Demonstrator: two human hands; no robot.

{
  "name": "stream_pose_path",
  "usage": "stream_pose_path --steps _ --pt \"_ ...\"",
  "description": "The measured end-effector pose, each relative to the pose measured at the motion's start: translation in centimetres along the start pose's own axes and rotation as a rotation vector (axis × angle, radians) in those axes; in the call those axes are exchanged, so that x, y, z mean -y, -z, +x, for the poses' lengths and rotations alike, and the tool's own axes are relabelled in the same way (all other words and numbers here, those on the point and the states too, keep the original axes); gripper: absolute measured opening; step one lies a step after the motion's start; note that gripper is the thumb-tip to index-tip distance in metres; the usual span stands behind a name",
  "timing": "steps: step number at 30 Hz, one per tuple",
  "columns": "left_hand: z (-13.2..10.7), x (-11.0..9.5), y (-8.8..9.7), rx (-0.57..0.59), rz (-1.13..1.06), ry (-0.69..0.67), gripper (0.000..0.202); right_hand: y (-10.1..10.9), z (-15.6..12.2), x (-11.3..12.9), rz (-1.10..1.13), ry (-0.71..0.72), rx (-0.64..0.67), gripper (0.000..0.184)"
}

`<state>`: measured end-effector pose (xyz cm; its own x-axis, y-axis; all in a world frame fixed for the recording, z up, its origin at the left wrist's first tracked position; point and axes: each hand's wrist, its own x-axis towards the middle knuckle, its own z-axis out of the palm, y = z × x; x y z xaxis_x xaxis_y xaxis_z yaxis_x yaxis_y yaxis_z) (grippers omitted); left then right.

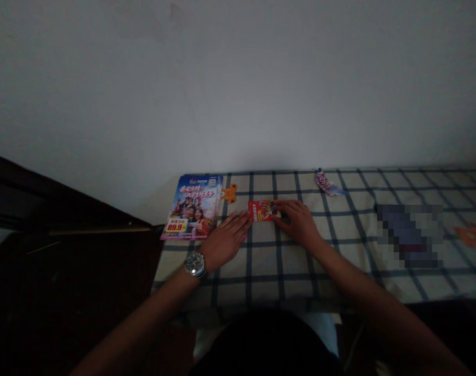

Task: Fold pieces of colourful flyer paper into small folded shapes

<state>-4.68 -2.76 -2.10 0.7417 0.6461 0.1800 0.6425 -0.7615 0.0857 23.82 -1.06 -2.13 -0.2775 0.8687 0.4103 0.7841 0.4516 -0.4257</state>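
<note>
Red card (pixel 260 211) lies on the checked cloth between my two hands, printed face up, with lighter and coloured figures toward its right end. My right hand (pixel 299 220) is at that end: fingers bent over the upper corner, thumb by the lower one. Whether they pinch it firmly or only rest there, I cannot tell. My left hand (pixel 229 236) lies palm down, flattened, fingers straight and close together, tips at the card's left edge. Metal-banded watch (pixel 195 265) on the left wrist.

Just beyond and to the left of my left hand: a stack of leaflets (pixel 193 206), blue and pink, the top one showing "89.9" on a yellow patch. Orange bear figure (pixel 230 193) on the cloth ahead of the left fingers, near the stack's right side.

Ahead and to the right of my right hand: a small speckled item (pixel 325 183) in red, white and blue, too small to name. Well out to the right of that hand, a blurred-out dark object (pixel 408 235); a second orange figure (pixel 472 235) past it. Checked cloth (pixel 263 261) covers the surface under everything; pale wall (pixel 238 89) behind.
</note>
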Motion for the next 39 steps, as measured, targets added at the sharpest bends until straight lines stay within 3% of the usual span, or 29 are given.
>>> stream_pose_path --steps 17,27,32,39 --pt "0.9 -0.7 1.1 -0.041 -0.067 0.066 0.045 0.0 0.0 -0.1 -0.03 0.04 0.003 0.026" --pt "2.2 -1.1 2.2 -0.052 -0.077 0.064 0.04 0.8 0.2 -0.9 -0.02 0.119 0.094 0.03" --pt "3.5 -1.3 2.4 -0.081 -0.059 0.072 0.03 1.9 0.8 -1.6 0.032 0.208 0.156 0.034" --pt "6.4 -1.3 1.3 -0.047 -0.097 0.004 0.028 2.0 1.2 -1.8 0.063 0.231 0.161 0.031"
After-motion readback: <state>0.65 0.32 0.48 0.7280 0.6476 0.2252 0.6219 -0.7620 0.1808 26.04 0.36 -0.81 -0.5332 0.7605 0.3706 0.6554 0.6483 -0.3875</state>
